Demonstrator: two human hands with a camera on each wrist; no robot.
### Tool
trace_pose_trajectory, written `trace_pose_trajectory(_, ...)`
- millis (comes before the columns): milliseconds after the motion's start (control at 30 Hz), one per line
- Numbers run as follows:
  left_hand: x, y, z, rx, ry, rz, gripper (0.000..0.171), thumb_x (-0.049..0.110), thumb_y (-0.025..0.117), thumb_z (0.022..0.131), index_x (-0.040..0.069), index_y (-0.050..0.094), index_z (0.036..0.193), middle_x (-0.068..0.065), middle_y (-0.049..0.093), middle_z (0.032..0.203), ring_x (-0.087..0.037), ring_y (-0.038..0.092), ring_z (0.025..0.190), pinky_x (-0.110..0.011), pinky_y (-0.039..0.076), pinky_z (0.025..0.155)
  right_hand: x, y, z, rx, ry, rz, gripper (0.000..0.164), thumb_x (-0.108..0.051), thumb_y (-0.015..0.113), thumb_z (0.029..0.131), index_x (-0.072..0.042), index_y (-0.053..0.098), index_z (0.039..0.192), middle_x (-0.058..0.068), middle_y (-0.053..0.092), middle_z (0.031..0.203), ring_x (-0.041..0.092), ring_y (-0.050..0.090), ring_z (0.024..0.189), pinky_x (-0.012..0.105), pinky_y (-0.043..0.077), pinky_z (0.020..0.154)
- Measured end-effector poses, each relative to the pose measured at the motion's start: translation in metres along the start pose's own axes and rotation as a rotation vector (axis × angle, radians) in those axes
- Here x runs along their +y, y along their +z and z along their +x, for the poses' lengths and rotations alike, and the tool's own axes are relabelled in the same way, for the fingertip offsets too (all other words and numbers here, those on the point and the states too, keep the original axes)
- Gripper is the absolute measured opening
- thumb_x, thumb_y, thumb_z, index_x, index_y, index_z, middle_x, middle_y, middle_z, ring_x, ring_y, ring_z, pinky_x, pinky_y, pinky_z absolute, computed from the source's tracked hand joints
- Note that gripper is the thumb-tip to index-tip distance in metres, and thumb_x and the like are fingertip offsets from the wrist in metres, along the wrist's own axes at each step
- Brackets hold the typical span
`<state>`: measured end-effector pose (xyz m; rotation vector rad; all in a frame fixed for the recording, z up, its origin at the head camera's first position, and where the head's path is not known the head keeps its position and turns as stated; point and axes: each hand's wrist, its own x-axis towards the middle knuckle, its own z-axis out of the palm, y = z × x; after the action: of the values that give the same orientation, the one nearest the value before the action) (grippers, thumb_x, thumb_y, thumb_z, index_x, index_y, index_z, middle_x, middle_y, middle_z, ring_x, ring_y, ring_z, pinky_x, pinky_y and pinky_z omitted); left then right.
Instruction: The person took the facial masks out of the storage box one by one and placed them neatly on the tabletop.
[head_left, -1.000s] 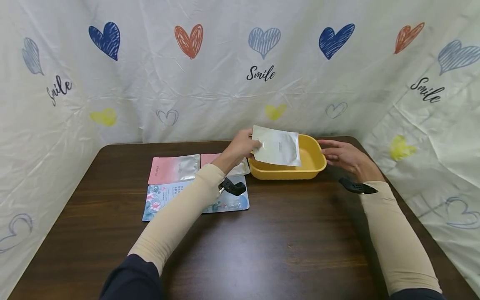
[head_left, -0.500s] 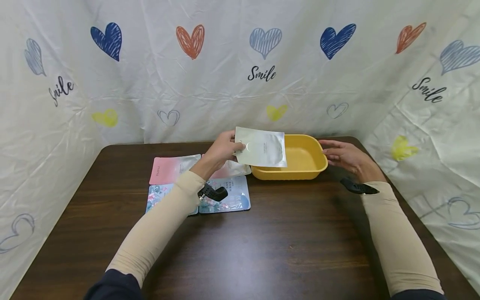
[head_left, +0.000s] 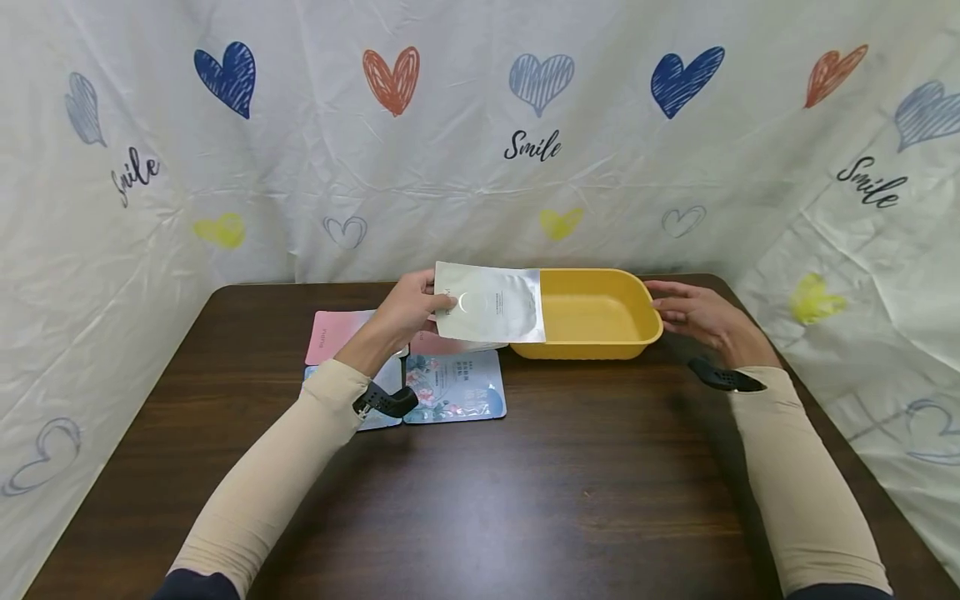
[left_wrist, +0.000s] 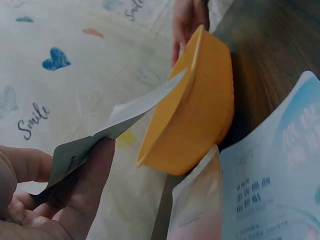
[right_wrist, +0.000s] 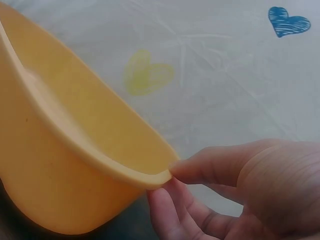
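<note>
My left hand (head_left: 418,305) pinches the left edge of a silver sachet (head_left: 491,304) and holds it in the air, over the left end of a yellow basin (head_left: 592,350). In the left wrist view the thumb (left_wrist: 82,190) presses the sachet (left_wrist: 130,112) against the fingers, with the basin (left_wrist: 200,115) just beyond. My right hand (head_left: 663,304) holds the basin's right rim. In the right wrist view its thumb and fingers (right_wrist: 172,187) close round the rim (right_wrist: 125,172). The basin looks empty.
Flat sachets lie on the dark wooden table (head_left: 562,483) left of the basin: a pink one (head_left: 330,333), a blue floral one (head_left: 457,387) and others partly under my left arm. A heart-print sheet (head_left: 480,167) walls in the table behind and at both sides.
My left hand has carried the silver sachet leftward, from above the basin's middle to its left end. The right hand has stayed at the rim.
</note>
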<state>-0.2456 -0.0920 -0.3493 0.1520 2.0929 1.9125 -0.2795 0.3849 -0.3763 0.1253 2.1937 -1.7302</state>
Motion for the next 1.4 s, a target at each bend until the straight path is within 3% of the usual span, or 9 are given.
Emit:
trace_pose_trajectory(300, -0.016, -0.032, -0.024, -0.011, -0.008, -0.009, 0.042, 0.0, 0.059, 0.099, 0.0, 0.049, 0.141, -0.021, 0.064, 0.124, -0.025, 0.069, 0.099, -0.044, 0.062, 0.079, 0.002, -0.002, 0.0, 0.003, 0.014, 0.013, 0.062, -0.02, 0.06, 0.104, -0.011, 0.033, 0.159, -0.011, 0.073, 0.101, 0.007, 0.07, 0.09, 0.024, 0.059, 0.079)
trace_pose_trajectory(733, -0.037, -0.083, -0.076, -0.002, -0.01, 0.026, 0.048, 0.001, 0.059, 0.1, -0.003, 0.043, 0.145, -0.023, 0.06, 0.128, -0.024, 0.071, 0.099, -0.045, 0.062, 0.08, 0.002, -0.001, -0.002, 0.01, 0.0, 0.024, 0.057, -0.019, 0.061, 0.103, -0.012, 0.04, 0.156, -0.012, 0.074, 0.099, 0.006, 0.07, 0.089, 0.024, 0.059, 0.079)
trace_pose_trajectory(1133, -0.057, -0.11, -0.123, -0.013, -0.052, 0.062, 0.052, 0.007, 0.062, 0.1, -0.009, 0.039, 0.143, -0.009, 0.069, 0.115, -0.022, 0.073, 0.094, -0.041, 0.062, 0.079, 0.004, -0.001, 0.001, 0.01, 0.0, 0.006, 0.059, -0.019, 0.06, 0.104, -0.011, 0.036, 0.157, -0.012, 0.073, 0.099, 0.007, 0.071, 0.089, 0.024, 0.059, 0.078)
trace_pose_trajectory(1400, -0.07, -0.12, -0.148, -0.049, -0.073, 0.025, 0.058, 0.003, 0.065, 0.097, -0.011, 0.036, 0.144, -0.005, 0.074, 0.109, -0.021, 0.074, 0.094, -0.041, 0.062, 0.079, 0.001, 0.001, 0.001, 0.006, 0.0, -0.002, 0.059, -0.02, 0.06, 0.104, -0.012, 0.036, 0.158, -0.013, 0.073, 0.099, 0.006, 0.07, 0.089, 0.024, 0.059, 0.079)
